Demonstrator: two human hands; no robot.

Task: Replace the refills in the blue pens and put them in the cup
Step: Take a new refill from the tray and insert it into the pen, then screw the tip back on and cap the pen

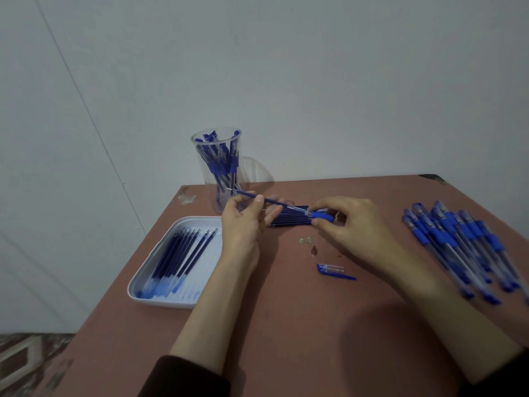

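Left hand (243, 222) pinches the refill (272, 200), right hand (355, 224) grips the pen barrel (320, 215); keeping both in one line should let it slide without bending.

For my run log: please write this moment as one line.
left hand: pinches refill | right hand: holds pen | cap: on table

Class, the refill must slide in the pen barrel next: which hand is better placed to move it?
Left. The left hand pinches the refill, whose end sits in the pen barrel; the right hand grips that barrel's blue grip, likely steadying it.
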